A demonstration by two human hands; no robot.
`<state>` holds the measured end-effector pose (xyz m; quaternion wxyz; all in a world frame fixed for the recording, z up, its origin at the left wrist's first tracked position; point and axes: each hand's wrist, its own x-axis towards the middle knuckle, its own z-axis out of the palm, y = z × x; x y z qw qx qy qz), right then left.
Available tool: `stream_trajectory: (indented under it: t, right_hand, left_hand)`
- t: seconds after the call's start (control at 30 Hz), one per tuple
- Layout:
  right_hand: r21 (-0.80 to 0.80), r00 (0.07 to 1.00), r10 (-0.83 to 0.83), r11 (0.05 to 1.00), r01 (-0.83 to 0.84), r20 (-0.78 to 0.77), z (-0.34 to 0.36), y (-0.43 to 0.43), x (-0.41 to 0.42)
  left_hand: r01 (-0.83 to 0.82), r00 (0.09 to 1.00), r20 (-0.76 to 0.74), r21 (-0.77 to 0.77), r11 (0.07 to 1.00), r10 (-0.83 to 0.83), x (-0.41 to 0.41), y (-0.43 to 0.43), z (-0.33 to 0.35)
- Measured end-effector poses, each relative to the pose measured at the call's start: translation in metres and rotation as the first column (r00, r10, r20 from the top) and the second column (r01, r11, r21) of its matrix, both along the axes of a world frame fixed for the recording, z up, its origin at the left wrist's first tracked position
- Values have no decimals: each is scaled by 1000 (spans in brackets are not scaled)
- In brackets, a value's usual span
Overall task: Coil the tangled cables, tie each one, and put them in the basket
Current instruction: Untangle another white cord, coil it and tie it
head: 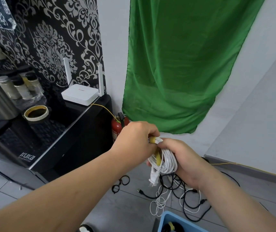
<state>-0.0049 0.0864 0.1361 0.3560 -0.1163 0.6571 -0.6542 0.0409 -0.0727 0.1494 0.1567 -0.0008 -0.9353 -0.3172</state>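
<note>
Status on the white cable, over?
Left hand, right hand grip white coil. Yellow tape partly round it. Tangled cables on floor, beside blue basket.

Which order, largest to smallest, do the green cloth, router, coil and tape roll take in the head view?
Green cloth
Router
Coil and tape roll: look alike, and the coil is nearer, so unranked.

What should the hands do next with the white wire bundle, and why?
Probably wind the yellow tape fully round the white coil: the left hand and right hand both grip the coil, and a strip of the tape seems not yet stuck down.
</note>
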Motion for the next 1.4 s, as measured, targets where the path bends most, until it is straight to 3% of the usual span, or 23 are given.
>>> stream_trajectory:
  t: [0.17, 0.4, 0.57, 0.87, 1.03, 1.4]
  right_hand:
    - [80, 999, -7, 997, 3, 46, 0, -1, 1]
    - [18, 974, -106, 994, 105, 200, -1, 5, -8]
    - [-29, 946, 50, 999, -43, 319, 3, 14, -10]
    - [-144, 889, 160, 984, -107, 429, 0, 14, -11]
    - [-221, 901, 204, 967, -126, 382, 1, 17, -15]
    - [-190, 945, 77, 982, -16, 317, -8, 20, -24]
  left_hand:
    - [19, 996, 84, -24, 1000, -17, 0, 1, -1]
    - [64, 997, 50, -33, 997, -62, -1, 1, 0]
    - [97, 994, 53, -10, 995, -97, 2, 1, 1]
    - [149, 987, -77, 74, 986, -144, 9, 7, 3]
    - [181, 971, -178, 111, 977, -160, 9, 11, 4]
    - [181, 971, -170, 70, 981, -167, 5, 7, -1]
